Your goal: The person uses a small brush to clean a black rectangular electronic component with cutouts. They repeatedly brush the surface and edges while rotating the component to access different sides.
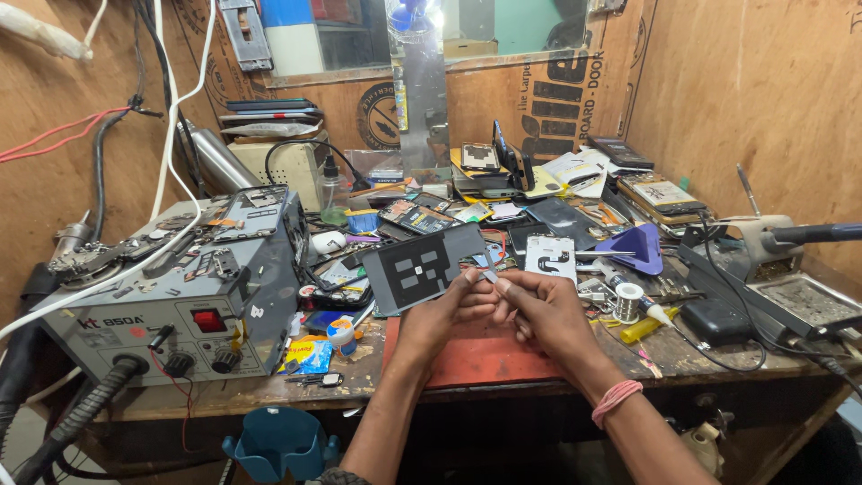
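Note:
My left hand [446, 310] and my right hand [541, 308] meet above a red work mat [489, 357] at the bench's front edge. Between the fingertips of both hands sits a tiny pale part [489, 277]; its exact shape is too small to tell. A pink band circles my right wrist [616, 400]. Just behind my left hand lies a dark phone back panel [420, 267] with grey squares on it. A white phone frame [549, 255] lies behind my right hand.
A grey hot-air rework station [180, 296] with a red switch fills the left. Several phones, boards and tools cover the bench. A solder spool [628, 302], a purple triangular pick [636, 246] and a soldering stand [763, 238] sit at the right. Plywood walls close in all around.

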